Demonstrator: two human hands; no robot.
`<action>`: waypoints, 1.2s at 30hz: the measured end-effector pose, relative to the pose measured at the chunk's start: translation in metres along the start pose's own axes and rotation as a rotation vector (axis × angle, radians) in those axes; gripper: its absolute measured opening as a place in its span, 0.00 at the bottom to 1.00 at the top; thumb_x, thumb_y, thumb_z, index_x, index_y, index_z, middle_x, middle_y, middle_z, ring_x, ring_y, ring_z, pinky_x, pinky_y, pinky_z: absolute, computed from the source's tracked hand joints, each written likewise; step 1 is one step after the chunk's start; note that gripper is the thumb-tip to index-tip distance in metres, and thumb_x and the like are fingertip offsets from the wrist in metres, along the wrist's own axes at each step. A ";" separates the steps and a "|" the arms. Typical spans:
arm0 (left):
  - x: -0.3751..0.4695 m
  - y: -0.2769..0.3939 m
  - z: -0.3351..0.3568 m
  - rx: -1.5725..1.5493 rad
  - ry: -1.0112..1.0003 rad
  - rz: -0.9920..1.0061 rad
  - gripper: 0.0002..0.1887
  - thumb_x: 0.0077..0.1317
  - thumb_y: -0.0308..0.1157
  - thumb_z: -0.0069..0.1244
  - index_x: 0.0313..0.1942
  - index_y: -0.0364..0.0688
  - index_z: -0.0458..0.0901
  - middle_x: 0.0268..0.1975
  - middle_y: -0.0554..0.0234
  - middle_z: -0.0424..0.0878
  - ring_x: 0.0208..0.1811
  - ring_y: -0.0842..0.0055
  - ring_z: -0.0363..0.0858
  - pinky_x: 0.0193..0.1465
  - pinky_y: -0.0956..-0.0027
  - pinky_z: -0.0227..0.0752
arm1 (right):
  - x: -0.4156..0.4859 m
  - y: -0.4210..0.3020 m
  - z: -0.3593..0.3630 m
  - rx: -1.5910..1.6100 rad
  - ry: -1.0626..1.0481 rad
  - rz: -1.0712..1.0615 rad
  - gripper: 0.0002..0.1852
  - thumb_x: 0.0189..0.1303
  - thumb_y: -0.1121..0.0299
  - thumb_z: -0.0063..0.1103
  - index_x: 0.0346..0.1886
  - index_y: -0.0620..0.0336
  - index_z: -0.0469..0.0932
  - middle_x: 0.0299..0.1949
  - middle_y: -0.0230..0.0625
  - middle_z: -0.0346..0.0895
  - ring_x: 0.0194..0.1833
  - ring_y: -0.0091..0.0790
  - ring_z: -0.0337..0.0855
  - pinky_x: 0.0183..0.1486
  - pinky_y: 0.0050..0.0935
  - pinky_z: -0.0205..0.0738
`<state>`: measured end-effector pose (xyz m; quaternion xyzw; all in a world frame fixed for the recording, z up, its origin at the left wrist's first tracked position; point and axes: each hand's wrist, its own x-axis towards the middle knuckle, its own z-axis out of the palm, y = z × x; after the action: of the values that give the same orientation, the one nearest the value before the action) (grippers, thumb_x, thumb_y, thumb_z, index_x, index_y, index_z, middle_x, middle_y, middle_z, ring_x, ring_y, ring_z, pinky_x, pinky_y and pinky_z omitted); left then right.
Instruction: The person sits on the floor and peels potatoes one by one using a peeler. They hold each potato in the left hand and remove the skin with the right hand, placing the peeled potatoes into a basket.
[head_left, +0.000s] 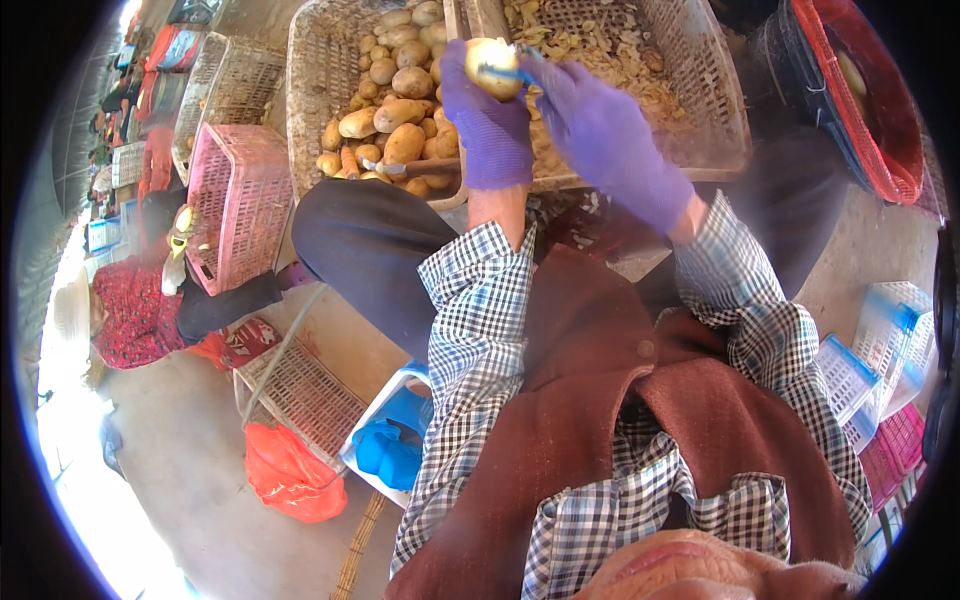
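Note:
My left hand (491, 131), in a purple knitted glove, grips a pale, largely peeled potato (491, 69) above the divider between two crates. A blue peeler (510, 73) lies against the potato's face, held by my right hand (600, 135), which wears a matching glove and is blurred. Unpeeled potatoes (405, 142) fill the plastic crate (319, 75) at the left. Among them, at the near end, rests a knife with a brown handle (431, 166). Peelings (600, 67) cover the bottom of the right-hand crate (712, 97).
A dark bucket lined with a red mesh bag (817, 67) stands at the right. Left are a pink crate (240, 202), another person in a red patterned top (139, 311), a low crate (307, 397) and a white-and-blue basket (360, 454). More crates (847, 382) sit at the lower right.

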<state>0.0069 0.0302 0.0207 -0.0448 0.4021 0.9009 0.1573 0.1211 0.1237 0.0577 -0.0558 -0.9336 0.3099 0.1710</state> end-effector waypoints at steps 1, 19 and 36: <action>-0.005 0.001 0.001 0.054 -0.015 0.056 0.25 0.74 0.50 0.52 0.56 0.38 0.71 0.52 0.54 0.80 0.48 0.69 0.84 0.43 0.62 0.84 | -0.013 -0.005 -0.002 -0.032 -0.038 0.016 0.20 0.72 0.65 0.56 0.66 0.51 0.74 0.47 0.47 0.82 0.44 0.56 0.87 0.48 0.50 0.83; -0.003 -0.004 -0.021 1.028 -0.099 0.521 0.27 0.68 0.30 0.63 0.62 0.39 0.69 0.59 0.54 0.79 0.57 0.69 0.82 0.56 0.66 0.85 | -0.019 0.005 -0.013 -0.013 0.044 -0.003 0.20 0.71 0.67 0.57 0.65 0.51 0.72 0.44 0.45 0.82 0.41 0.53 0.89 0.41 0.48 0.84; -0.010 -0.010 0.003 0.756 -0.135 0.374 0.25 0.57 0.20 0.69 0.53 0.35 0.76 0.46 0.62 0.86 0.46 0.79 0.86 0.47 0.73 0.84 | 0.019 0.024 0.006 -0.158 0.111 -0.055 0.20 0.72 0.67 0.57 0.66 0.48 0.73 0.43 0.42 0.84 0.37 0.49 0.89 0.37 0.46 0.84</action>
<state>0.0195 0.0360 0.0178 0.1489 0.6942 0.7039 0.0224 0.1009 0.1439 0.0438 -0.0604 -0.9455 0.2269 0.2258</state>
